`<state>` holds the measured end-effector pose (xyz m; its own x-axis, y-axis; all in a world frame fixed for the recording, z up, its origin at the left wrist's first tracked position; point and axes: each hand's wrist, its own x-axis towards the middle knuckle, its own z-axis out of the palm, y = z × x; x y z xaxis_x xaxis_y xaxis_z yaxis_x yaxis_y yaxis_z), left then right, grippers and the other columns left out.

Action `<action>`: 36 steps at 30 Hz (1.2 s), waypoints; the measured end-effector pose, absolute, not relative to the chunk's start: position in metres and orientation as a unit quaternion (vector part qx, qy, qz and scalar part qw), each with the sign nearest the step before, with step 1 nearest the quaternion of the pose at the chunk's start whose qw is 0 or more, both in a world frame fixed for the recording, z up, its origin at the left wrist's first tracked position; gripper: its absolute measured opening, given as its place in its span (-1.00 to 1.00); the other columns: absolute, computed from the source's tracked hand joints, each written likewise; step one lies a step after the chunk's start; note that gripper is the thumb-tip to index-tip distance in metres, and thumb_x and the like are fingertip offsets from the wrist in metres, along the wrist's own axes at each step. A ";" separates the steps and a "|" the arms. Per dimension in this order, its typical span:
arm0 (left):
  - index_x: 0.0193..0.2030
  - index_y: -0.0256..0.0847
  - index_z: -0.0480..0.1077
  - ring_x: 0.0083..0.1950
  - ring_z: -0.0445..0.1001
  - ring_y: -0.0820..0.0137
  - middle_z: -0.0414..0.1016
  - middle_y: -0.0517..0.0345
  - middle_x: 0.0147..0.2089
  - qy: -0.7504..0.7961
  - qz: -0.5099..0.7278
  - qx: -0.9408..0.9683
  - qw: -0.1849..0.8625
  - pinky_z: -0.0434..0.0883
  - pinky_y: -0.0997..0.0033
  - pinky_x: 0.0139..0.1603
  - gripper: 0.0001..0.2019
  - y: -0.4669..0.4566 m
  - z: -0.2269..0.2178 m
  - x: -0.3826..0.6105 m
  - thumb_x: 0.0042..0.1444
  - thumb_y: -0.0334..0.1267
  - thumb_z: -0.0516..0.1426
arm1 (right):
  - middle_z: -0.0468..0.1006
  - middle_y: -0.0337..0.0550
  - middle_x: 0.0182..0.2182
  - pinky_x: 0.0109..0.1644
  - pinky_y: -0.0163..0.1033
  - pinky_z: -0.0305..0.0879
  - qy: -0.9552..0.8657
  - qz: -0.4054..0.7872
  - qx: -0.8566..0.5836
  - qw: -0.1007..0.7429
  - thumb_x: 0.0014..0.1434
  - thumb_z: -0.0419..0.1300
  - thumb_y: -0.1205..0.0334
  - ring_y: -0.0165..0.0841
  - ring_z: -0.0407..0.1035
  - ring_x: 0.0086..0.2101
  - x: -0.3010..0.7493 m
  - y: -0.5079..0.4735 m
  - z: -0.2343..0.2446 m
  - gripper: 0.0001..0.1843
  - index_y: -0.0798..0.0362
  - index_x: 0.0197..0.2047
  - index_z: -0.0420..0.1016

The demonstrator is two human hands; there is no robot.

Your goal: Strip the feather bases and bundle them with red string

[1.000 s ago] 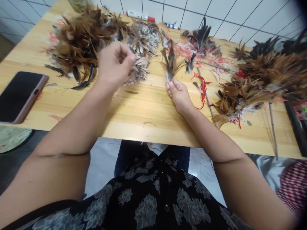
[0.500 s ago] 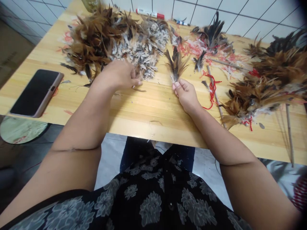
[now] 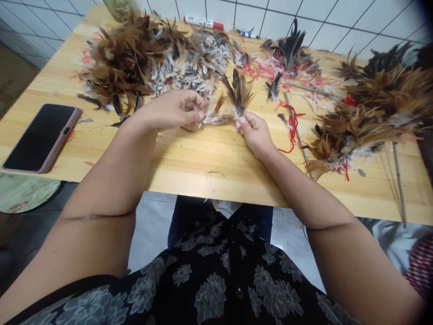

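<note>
My right hand [image 3: 254, 132] pinches the quill ends of a small fan of dark and brown feathers [image 3: 237, 91], holding it upright above the wooden table [image 3: 216, 158]. My left hand [image 3: 176, 109] pinches a single pale brown feather [image 3: 214, 116] by its base and holds it just left of that bundle, its tip almost touching my right fingers. Right behind my left hand lies a big heap of loose brown and grey feathers [image 3: 149, 58].
A dark phone [image 3: 40, 136] lies at the table's left edge. Red thread [image 3: 290, 124], thin sticks [image 3: 297, 131] and bound feather dusters [image 3: 365, 117] lie to the right. A red-capped marker [image 3: 203, 22] rests at the far edge by the tiled wall.
My left hand dropped from above the heap to the table, picked a feather and carried it right to the bundle. My right hand stayed in place with its bundle.
</note>
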<state>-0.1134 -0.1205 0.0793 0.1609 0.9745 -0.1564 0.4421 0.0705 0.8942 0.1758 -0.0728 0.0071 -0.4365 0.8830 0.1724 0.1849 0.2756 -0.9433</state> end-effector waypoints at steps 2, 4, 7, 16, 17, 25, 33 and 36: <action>0.03 -0.08 0.60 -0.10 0.64 0.03 0.65 0.12 -0.25 0.595 0.295 0.611 0.430 0.61 -0.08 0.24 -0.77 -0.120 0.075 -0.109 0.29 -0.26 0.46 | 0.29 -0.29 -0.40 -0.06 -0.17 0.35 -0.696 0.472 -0.387 0.377 0.61 0.33 -0.47 -0.29 0.29 -0.26 0.175 -0.073 0.007 -0.31 -0.09 -0.29 0.38; -0.03 -0.10 0.62 0.01 0.63 0.00 0.64 0.10 -0.23 0.629 0.312 0.616 0.357 0.56 -0.04 0.39 -0.83 -0.122 0.077 -0.109 0.30 -0.30 0.45 | 0.28 -0.27 -0.38 -0.05 -0.17 0.38 -0.686 0.477 -0.395 0.381 0.62 0.33 -0.47 -0.29 0.29 -0.25 0.175 -0.072 0.007 -0.32 -0.09 -0.28 0.38; -0.19 -0.08 0.61 0.09 0.58 0.04 0.57 0.14 -0.25 0.657 0.318 0.629 0.269 0.45 0.15 0.51 -0.86 -0.126 0.084 -0.113 0.32 -0.31 0.46 | 0.30 -0.25 -0.35 -0.02 -0.15 0.44 -0.683 0.480 -0.394 0.384 0.66 0.31 -0.43 -0.28 0.30 -0.23 0.175 -0.071 0.005 -0.35 -0.09 -0.25 0.40; -0.36 -0.03 0.50 -0.03 0.66 -0.06 0.49 0.17 -0.36 0.696 0.097 0.680 0.207 0.56 -0.07 0.41 -0.77 -0.123 0.087 -0.094 0.17 -0.36 0.44 | 0.37 -0.23 -0.33 0.01 -0.14 0.55 -0.684 0.475 -0.403 0.380 0.66 0.30 -0.46 -0.29 0.39 -0.20 0.176 -0.069 0.005 -0.34 -0.05 -0.22 0.48; -0.36 -0.03 0.49 -0.01 0.67 -0.08 0.48 0.15 -0.36 0.699 0.083 0.682 0.198 0.56 -0.08 0.42 -0.78 -0.123 0.088 -0.092 0.20 -0.37 0.40 | 0.37 -0.23 -0.34 0.02 -0.14 0.56 -0.683 0.476 -0.405 0.378 0.66 0.31 -0.45 -0.30 0.40 -0.20 0.176 -0.070 0.005 -0.34 -0.05 -0.22 0.49; -0.30 -0.09 0.45 0.01 0.57 0.02 0.51 0.10 -0.31 0.708 0.126 0.668 0.193 0.49 0.04 0.48 -0.79 -0.133 0.107 -0.096 0.28 -0.47 0.30 | 0.40 -0.22 -0.32 0.08 -0.14 0.59 -0.680 0.477 -0.408 0.380 0.71 0.29 -0.34 -0.29 0.43 -0.16 0.172 -0.073 0.009 -0.40 -0.05 -0.23 0.46; -0.08 -0.07 0.61 -0.17 0.55 0.14 0.62 0.13 -0.28 0.599 0.407 0.587 0.363 0.65 -0.29 0.34 -0.64 -0.128 0.090 -0.097 0.19 -0.01 0.60 | 0.35 -0.23 -0.31 0.10 -0.16 0.55 -0.683 0.480 -0.397 0.381 0.73 0.29 -0.25 -0.29 0.40 -0.15 0.169 -0.071 0.005 -0.45 -0.04 -0.22 0.47; -0.14 0.01 0.60 -0.19 0.61 0.19 0.67 0.18 -0.29 0.526 0.456 0.554 0.457 0.73 -0.13 0.15 -0.41 -0.126 0.080 -0.083 -0.02 0.17 0.77 | 0.36 -0.23 -0.33 0.11 -0.16 0.56 -0.684 0.476 -0.397 0.384 0.74 0.27 -0.19 -0.29 0.41 -0.16 0.165 -0.072 0.005 -0.47 -0.04 -0.24 0.48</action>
